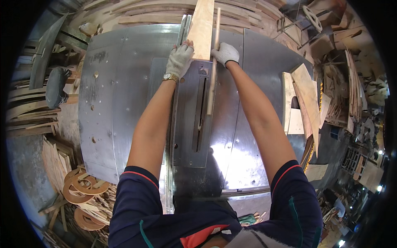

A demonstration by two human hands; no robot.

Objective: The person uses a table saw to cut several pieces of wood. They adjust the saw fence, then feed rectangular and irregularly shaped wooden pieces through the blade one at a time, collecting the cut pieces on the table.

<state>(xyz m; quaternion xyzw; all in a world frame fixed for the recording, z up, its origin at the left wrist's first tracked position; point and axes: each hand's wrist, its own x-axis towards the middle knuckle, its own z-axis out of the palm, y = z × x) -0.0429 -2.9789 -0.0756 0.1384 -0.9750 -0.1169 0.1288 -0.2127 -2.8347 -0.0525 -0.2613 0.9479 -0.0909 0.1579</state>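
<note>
My left hand [180,60], in a pale work glove with bare fingertips and a watch at the wrist, lies with fingers stretched forward over the metal fence [185,25] and the left edge of a light wooden board [202,33]. The board lies lengthwise at the far end of the metal saw table [136,82]. Along its right side runs a thin wooden strip [212,89], reaching back toward me beside the slotted insert plate [188,124]. Gloved as well, my right hand [227,53] is closed with its thumb side at the strip; its curled fingers are partly hidden.
Cut wooden pieces [304,99] rest on the table's right side. Long planks [149,18] are heaped beyond the far edge. Ring-shaped wooden offcuts [84,186] and scrap lie at the lower left. A handwheel [312,18] stands at the far right.
</note>
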